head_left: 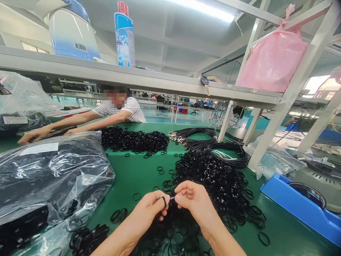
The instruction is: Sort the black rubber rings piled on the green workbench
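Observation:
My left hand (150, 208) pinches a small black ring (164, 201) between thumb and fingers. My right hand (192, 199) is closed in a pinch on a thin dark end (172, 198) that meets the ring; what it belongs to is hidden. Both hands hover low over a heap of black rings (213, 177) on the green table (138, 174). More loose rings lie under my wrists.
Coiled black cables (213, 142) lie behind the heap. A plastic bag of black parts (48, 170) fills the left. A blue tray (301, 209) sits at right. Across the table a person in a striped shirt (128, 108) reaches left beside another ring pile (133, 140). A shelf (133, 76) hangs overhead.

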`<action>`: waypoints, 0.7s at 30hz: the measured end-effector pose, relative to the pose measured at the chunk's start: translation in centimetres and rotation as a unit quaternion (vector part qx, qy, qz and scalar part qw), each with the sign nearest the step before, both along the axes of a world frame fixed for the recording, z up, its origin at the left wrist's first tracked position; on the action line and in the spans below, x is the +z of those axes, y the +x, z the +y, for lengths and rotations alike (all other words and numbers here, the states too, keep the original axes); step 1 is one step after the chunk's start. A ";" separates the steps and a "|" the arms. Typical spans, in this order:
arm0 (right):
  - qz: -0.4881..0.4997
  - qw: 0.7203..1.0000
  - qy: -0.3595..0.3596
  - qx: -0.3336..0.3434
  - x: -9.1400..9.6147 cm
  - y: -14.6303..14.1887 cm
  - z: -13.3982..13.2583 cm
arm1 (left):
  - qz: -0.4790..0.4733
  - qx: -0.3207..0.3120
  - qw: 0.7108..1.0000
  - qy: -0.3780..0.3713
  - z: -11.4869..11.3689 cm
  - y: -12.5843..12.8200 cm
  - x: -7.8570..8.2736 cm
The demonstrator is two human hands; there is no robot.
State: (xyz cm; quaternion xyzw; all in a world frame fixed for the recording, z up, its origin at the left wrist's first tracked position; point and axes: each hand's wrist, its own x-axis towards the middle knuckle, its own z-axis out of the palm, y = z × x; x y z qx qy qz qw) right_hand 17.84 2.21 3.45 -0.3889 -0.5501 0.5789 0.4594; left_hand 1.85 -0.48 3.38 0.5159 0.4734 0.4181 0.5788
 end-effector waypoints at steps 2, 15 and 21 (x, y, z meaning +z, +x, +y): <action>-0.005 1.000 0.015 -0.011 0.0 0.3 0.3 | -0.013 0.009 1.000 -0.018 0.0 0.1 0.0; -0.193 0.965 0.174 -0.035 0.6 -0.4 -0.9 | -0.203 -0.003 0.975 -0.088 -0.3 -0.4 0.8; -0.258 0.946 0.191 -0.033 0.7 -0.6 -1.6 | -0.104 0.006 0.994 -0.023 0.1 -1.0 0.3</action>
